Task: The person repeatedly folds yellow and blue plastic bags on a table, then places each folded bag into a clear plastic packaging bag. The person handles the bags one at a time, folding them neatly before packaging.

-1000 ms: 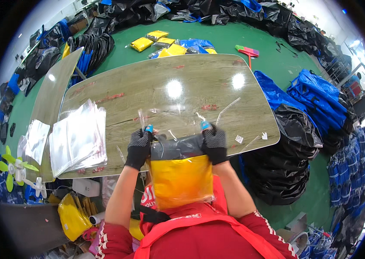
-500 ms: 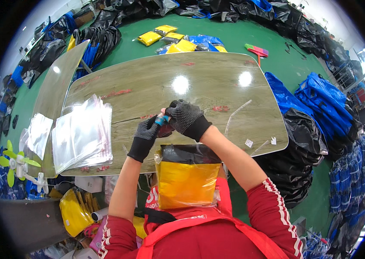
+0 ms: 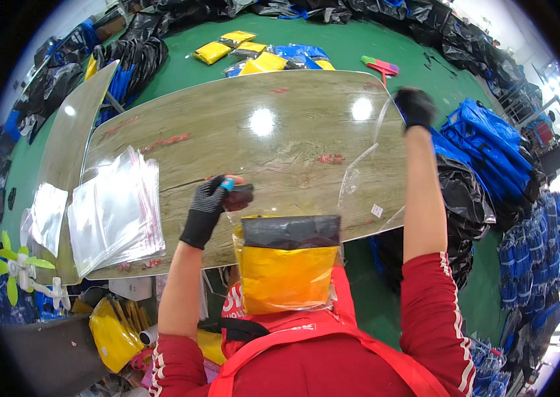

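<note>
Clock faces from bench centre, 12 = away from wearer. Left hand (image 3: pixel 206 205), black dotted glove, at 7 o'clock over the bench (image 3: pixel 227 132): fingers closed on a small dark block (image 3: pixel 241 197), blue band (image 3: pixel 228 184) round one digit. Exact kind of block can't be told. Right hand (image 3: pixel 416 108), also black-gloved, out at 2 o'clock by the bench corner, arm extended; motion-blurred, so can't tell if it's spread or pinching. Clear strip (image 3: pixel 378 132) runs just beside it; contact unclear. Second clear strip (image 3: pixel 346 178) on the bench at 3. Clear bag with folded yellow-and-black item (image 3: pixel 290 264) at 6, against wearer's red apron at the near edge, black part up toward 12, neither hand on it. Stack of clear sleeves (image 3: pixel 118 212) at 8 to 9. White sticker (image 3: pixel 376 210) near 4. Beyond the bench: yellow packets (image 3: pixel 263 63) on green floor at 12, blue sheeting (image 3: pixel 492 142) at 3.
</note>
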Motion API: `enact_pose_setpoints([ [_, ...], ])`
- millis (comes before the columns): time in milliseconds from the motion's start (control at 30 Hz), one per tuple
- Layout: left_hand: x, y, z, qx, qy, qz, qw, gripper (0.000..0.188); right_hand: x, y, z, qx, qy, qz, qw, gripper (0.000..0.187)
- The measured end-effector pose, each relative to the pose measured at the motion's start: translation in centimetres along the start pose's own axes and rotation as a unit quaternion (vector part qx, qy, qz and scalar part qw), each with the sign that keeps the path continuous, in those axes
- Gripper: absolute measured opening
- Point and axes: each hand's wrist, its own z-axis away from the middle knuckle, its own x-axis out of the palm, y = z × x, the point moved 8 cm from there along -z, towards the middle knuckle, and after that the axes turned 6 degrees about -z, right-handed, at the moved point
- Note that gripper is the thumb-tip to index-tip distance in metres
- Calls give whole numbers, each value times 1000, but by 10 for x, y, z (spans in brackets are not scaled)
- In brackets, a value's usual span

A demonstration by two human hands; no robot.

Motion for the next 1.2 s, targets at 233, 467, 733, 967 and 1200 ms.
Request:
enact_pose_setpoints([
  [233, -32, 22, 4, 4, 14, -187, 982, 34, 29, -46, 158, 135, -433, -559, 694, 47],
  [467, -13, -3, 36, -31, -101, 54, 993, 37, 18, -93, 238, 180, -384, -755, 499, 34],
  [733, 11, 19, 114, 175, -203, -605, 750, 44, -74, -75, 262, -338, -325, -333, 818, 34],
  [967, 49, 30, 64, 180, 34, -472, 862, 55, -9, -163, 261, -158, -487, -305, 803, 51],
  [1200, -2, -116, 80, -197, -17, -192, 961, 70, 16, 125, 223, 33, 92, -231, 968, 40],
])
